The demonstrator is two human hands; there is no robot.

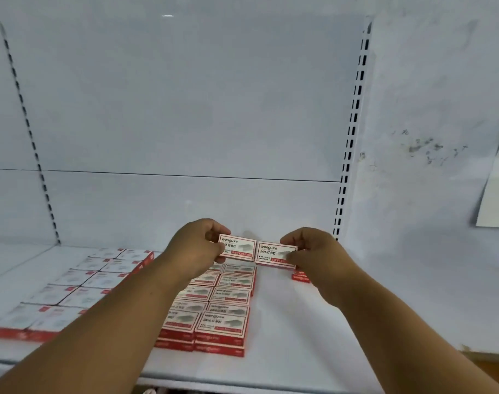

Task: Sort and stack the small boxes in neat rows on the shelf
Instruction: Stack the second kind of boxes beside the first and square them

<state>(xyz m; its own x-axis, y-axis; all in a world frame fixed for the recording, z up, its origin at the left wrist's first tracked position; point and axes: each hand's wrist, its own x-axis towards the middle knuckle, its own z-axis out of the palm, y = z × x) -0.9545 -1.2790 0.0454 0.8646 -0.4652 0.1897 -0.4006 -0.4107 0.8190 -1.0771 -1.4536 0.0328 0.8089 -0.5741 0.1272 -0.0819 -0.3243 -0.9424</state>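
My left hand [195, 250] grips a small white-and-red staple box [238, 247] by its left end, held above the shelf. My right hand [313, 248] grips a second matching box [273, 253] by its right end, side by side with the first. Below them, two rows of the same boxes [219, 305] lie stacked two high in the middle of the white shelf [299, 322]. Another block of red-and-white boxes [80, 288] lies in two rows on the left. A further red box [300, 277] sits on the shelf under my right hand, mostly hidden.
The shelf's white back panel [185, 109] rises behind, with slotted uprights at left [29, 132] and right [352, 132]. A marked white wall [427, 137] stands on the right, with a sheet of paper [495, 189] on it. Bare shelf surface lies right of the middle rows.
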